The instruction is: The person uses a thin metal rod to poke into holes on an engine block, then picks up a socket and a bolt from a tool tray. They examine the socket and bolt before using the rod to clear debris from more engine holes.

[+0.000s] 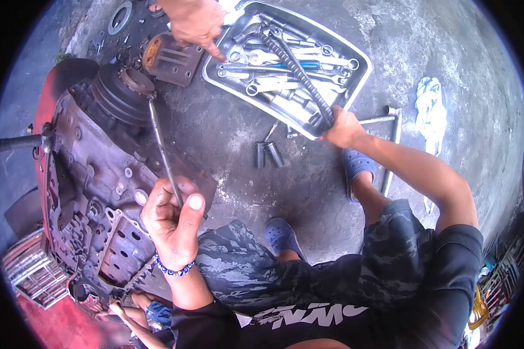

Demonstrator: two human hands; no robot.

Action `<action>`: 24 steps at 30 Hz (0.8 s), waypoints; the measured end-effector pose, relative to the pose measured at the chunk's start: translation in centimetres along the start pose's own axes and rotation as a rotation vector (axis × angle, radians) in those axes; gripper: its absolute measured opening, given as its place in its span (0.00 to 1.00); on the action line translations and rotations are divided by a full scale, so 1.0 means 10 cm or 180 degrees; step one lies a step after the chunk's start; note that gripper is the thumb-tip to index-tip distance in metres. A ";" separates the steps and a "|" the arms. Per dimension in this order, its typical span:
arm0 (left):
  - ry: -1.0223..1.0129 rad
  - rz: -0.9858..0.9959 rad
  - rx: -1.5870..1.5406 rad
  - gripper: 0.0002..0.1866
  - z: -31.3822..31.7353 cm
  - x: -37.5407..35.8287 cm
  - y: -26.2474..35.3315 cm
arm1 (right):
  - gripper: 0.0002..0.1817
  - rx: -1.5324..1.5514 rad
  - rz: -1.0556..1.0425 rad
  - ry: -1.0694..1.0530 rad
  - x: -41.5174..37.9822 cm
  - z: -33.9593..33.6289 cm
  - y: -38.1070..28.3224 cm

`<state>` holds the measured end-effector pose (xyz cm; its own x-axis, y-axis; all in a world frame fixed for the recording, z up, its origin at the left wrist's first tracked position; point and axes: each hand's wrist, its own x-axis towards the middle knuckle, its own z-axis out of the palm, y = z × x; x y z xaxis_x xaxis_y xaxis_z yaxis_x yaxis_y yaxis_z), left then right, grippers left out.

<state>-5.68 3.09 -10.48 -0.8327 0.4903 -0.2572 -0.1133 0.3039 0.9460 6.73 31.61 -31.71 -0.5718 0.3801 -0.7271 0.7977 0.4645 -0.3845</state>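
Engine block (93,192), stripped and grimy, at the left edge of the concrete floor (390,52), pulley (119,96) toward the top. Long steel rod (164,152) running from the hub beside the pulley down to the left hand (172,224), fingers closed around its lower end, thumb up along the shaft. Best kept in line with the hub, wrist firm, so the far end does not slip or bind. Co-worker's hand (195,23) at the top, one finger pointing into the near left corner of the tool tray (358,58), beside a reddish cover plate (169,58). Two dark sockets (266,155) lying on the floor just below the tray's lower edge. Tray full of wrenches (285,58), crowded and overlapping. Right hand (343,128) at the tray's lower right corner, clamped on the end of a ribbed black bar (297,72) that lies diagonally across the wrenches. Lifting along the bar's own length advised, to avoid dragging wrenches over the rim. T-handle wrench (390,125) on the floor just right of that hand; white rag (429,107) further right, well apart.
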 end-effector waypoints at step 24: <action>-0.0259 0.0314 0.0030 0.15 0.02 -0.02 0.01 | 0.25 -0.0966 0.0055 0.1386 0.67 -0.96 0.72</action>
<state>-5.44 3.19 -10.38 -0.7929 0.5827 -0.1784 -0.0275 0.2583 0.9657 6.82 45.17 -33.89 -0.6370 0.6568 -0.4034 0.7534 0.6412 -0.1457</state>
